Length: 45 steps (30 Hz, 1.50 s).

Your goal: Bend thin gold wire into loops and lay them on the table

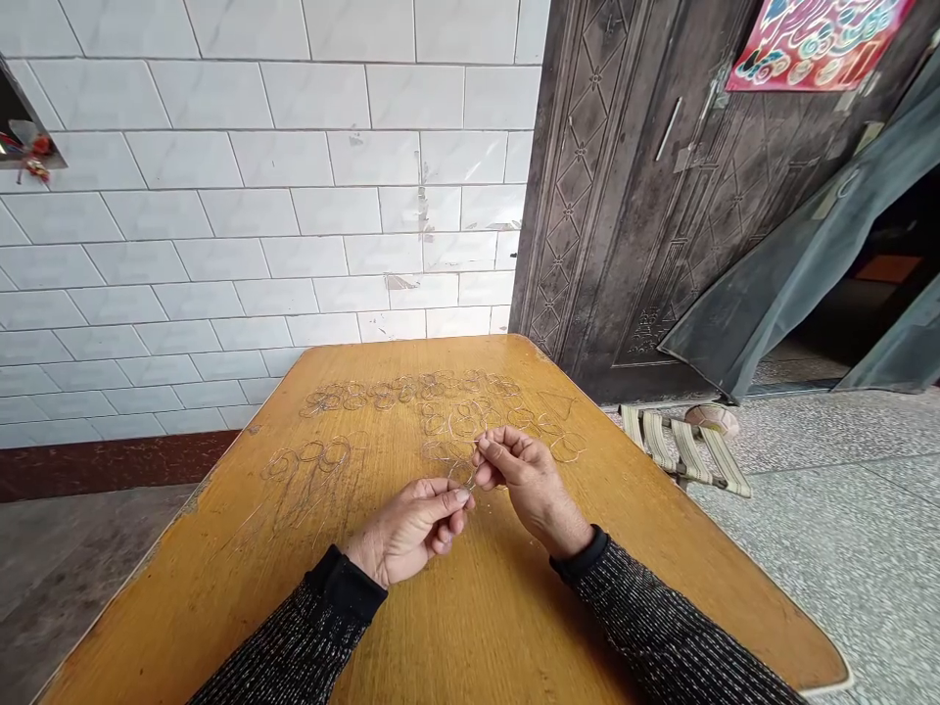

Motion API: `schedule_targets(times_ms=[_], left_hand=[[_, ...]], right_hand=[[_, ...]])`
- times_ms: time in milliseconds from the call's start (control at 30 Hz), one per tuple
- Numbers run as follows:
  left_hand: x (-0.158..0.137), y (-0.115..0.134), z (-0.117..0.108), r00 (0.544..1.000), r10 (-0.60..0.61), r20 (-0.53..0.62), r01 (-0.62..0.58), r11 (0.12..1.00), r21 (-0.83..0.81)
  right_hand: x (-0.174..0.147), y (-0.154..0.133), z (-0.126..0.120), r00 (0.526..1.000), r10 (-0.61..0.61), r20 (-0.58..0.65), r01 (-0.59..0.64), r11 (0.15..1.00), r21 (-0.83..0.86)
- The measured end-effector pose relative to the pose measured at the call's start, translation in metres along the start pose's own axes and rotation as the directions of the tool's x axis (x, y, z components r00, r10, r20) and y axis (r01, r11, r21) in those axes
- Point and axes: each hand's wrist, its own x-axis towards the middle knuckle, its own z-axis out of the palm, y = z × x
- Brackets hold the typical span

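Note:
Thin wire bent into a loop point(461, 474) is pinched between both hands above the middle of the table. My left hand point(415, 524) grips its lower part between thumb and forefinger. Just to the right and a little higher, my right hand point(525, 480) pinches the wire with thumb and fingertips. Behind the hands lie rows of looped wire pieces point(382, 394), some shaped like flowers. To the left is a loose group of wires point(315, 465) with loops at the top and long straight tails. The fingers partly cover the held wire.
The yellow wooden table point(455, 627) stands against a white tiled wall point(242, 215). At the right are a dark carved door point(624, 196) and a grey curtain point(808, 255). A low striped folding stool point(686, 446) stands on the floor beside the table.

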Motion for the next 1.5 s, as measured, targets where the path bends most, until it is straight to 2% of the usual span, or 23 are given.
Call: schedule_targets(times_ms=[100, 233, 433, 633, 867, 933, 1033, 1100, 1200, 1300, 1400, 1500], left_hand=[[0.000, 0.000, -0.001, 0.999, -0.001, 0.048, 0.004, 0.998, -0.066], [-0.002, 0.000, 0.000, 0.998, -0.010, 0.068, 0.014, 0.998, -0.062], [-0.003, -0.001, 0.005, 0.999, 0.042, -0.020, -0.041, 0.996, 0.078], [-0.004, 0.001, 0.008, 0.977, 0.194, -0.083, -0.162, 0.941, 0.297], [-0.001, -0.005, 0.010, 0.935, 0.333, -0.120, -0.205, 0.786, 0.583], [0.000, -0.007, 0.009, 0.905, 0.418, -0.082, -0.252, 0.681, 0.688], [-0.001, -0.008, 0.008, 0.854, 0.521, 0.000, -0.290, 0.476, 0.830], [-0.003, -0.007, 0.008, 0.853, 0.520, 0.035, -0.275, 0.392, 0.878], [-0.005, -0.006, 0.011, 0.878, 0.474, 0.063, -0.248, 0.340, 0.907], [-0.006, -0.005, 0.012, 0.902, 0.422, 0.094, -0.265, 0.366, 0.892], [-0.005, -0.006, 0.013, 0.922, 0.374, 0.096, -0.281, 0.479, 0.832], [-0.003, -0.007, 0.011, 0.927, 0.374, 0.039, -0.262, 0.569, 0.779]], right_hand=[[0.002, -0.001, -0.002, 0.999, -0.008, -0.036, 0.009, 0.999, 0.035], [0.002, -0.002, -0.002, 0.999, -0.011, -0.049, 0.013, 0.999, 0.052], [0.001, -0.002, -0.002, 1.000, -0.011, -0.004, 0.011, 1.000, 0.029], [0.007, -0.002, -0.009, 0.996, -0.042, -0.079, 0.045, 0.998, 0.032], [0.009, 0.000, -0.011, 0.994, -0.055, -0.094, 0.057, 0.998, 0.010], [0.009, 0.000, -0.011, 0.994, -0.057, -0.096, 0.058, 0.998, 0.002], [0.008, 0.001, -0.011, 0.994, -0.058, -0.095, 0.057, 0.998, -0.009], [0.007, 0.002, -0.010, 0.994, -0.057, -0.092, 0.056, 0.998, -0.010], [0.007, 0.003, -0.008, 0.995, -0.043, -0.088, 0.043, 0.999, -0.005], [0.008, 0.005, -0.008, 0.996, -0.025, -0.080, 0.024, 1.000, -0.004], [0.010, 0.006, -0.010, 0.998, -0.020, -0.058, 0.020, 1.000, -0.004], [0.013, 0.006, -0.015, 1.000, -0.005, -0.021, 0.005, 1.000, 0.014]])
